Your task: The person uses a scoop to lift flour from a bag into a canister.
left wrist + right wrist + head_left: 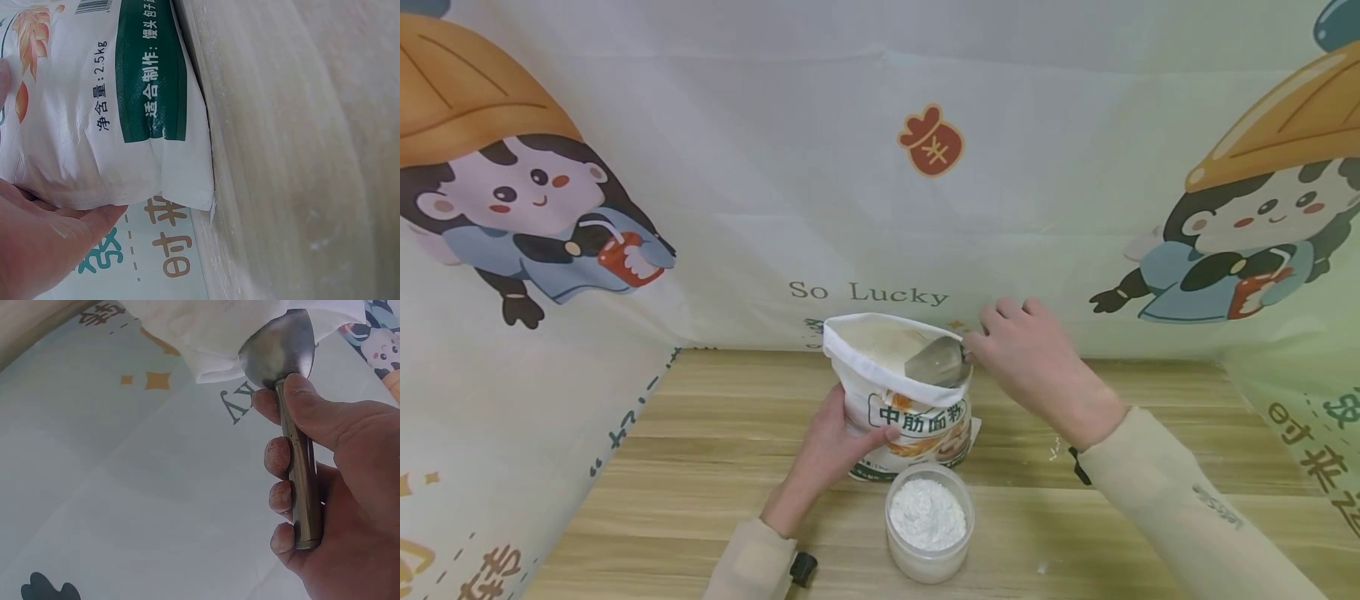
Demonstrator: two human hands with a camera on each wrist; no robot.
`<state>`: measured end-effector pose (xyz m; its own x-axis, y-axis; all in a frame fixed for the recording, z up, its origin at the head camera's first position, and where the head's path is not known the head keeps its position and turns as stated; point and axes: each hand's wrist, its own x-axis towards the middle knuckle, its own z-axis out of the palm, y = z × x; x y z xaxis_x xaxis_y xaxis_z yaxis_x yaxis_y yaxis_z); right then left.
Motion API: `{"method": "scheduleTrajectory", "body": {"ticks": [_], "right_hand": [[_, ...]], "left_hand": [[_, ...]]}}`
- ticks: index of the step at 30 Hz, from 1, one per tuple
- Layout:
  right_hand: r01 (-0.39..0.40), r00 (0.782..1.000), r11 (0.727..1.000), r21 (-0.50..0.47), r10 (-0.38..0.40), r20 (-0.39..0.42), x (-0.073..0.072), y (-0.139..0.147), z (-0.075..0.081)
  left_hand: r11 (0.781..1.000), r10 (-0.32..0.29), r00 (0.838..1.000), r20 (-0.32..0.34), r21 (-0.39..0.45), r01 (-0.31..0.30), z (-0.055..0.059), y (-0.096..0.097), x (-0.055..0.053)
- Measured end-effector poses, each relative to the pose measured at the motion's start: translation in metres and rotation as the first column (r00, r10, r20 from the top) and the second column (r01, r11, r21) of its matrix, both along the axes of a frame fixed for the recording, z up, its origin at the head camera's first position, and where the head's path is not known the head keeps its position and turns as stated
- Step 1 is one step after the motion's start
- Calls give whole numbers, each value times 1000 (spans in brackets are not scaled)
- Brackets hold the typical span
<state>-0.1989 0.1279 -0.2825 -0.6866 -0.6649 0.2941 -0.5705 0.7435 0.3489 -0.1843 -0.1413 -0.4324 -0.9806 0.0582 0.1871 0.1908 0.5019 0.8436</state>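
A white bag of flour (910, 425) with a folded-down rim stands upright and open-topped on the table. My left hand (838, 437) grips its left side, thumb across the printed front; in the left wrist view the fingers go behind the bag. A metal scoop (281, 350) is in my right hand (1030, 358), fingers and thumb wrapped round its handle in the right wrist view. The scoop's bowl dips inside the bag's mouth at the right, over the pale flour. Just in front of the bag sits a round clear tub (925, 562), heaped with white flour (928, 514).
The wood-grain table (715, 467) carries small white specks of flour right of the bag and tub. A pale printed sheet (760, 167) with cartoon figures and lettering rises close behind the bag and along both sides.
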Motion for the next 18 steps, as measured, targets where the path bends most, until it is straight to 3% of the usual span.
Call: {"method": "scheduleTrajectory", "body": {"ticks": [18], "right_hand": [[-45,999,999,-4,45,17,-6,-22,-19]], "left_hand": [[1000,-6,1000,3,-2,6,-1,-1,1]]}}
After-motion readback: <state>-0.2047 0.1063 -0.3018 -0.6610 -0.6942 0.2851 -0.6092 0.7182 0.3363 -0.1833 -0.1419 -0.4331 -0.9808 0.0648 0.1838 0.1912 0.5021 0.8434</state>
